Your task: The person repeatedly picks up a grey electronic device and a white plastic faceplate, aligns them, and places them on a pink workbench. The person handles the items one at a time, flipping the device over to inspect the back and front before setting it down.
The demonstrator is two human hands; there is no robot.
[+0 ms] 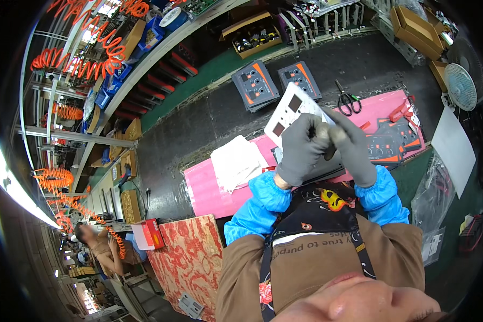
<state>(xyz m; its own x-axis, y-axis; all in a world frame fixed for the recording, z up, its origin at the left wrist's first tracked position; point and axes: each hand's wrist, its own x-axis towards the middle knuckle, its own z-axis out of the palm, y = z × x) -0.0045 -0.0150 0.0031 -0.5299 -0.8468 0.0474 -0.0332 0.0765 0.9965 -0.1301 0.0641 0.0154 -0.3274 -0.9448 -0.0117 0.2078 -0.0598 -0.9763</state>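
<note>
Grey gloves cover both my hands, which meet over the pink mat [204, 185]. My left hand [303, 153] is closed on a white panel sheet [291, 107] with dark rectangular windows and small holes; the sheet tilts up and away. Beside it, my right hand [354, 150] is closed, its fingertips pressed close to the left ones at the sheet's near edge. Whatever lies between those fingertips is hidden. Under my hands is a dark flat stack [330, 170], partly covered. Several grey-and-orange panels [383, 147] lie right of my right hand.
Two stacks of grey-and-orange panels [256, 86] stand farther back on the black bench [198, 126]. Black-handled scissors [349, 102] lie at the mat's far edge. White sheets [237, 162] rest on its left. A fan [460, 86] stands right; a patterned red board [185, 257] is near left.
</note>
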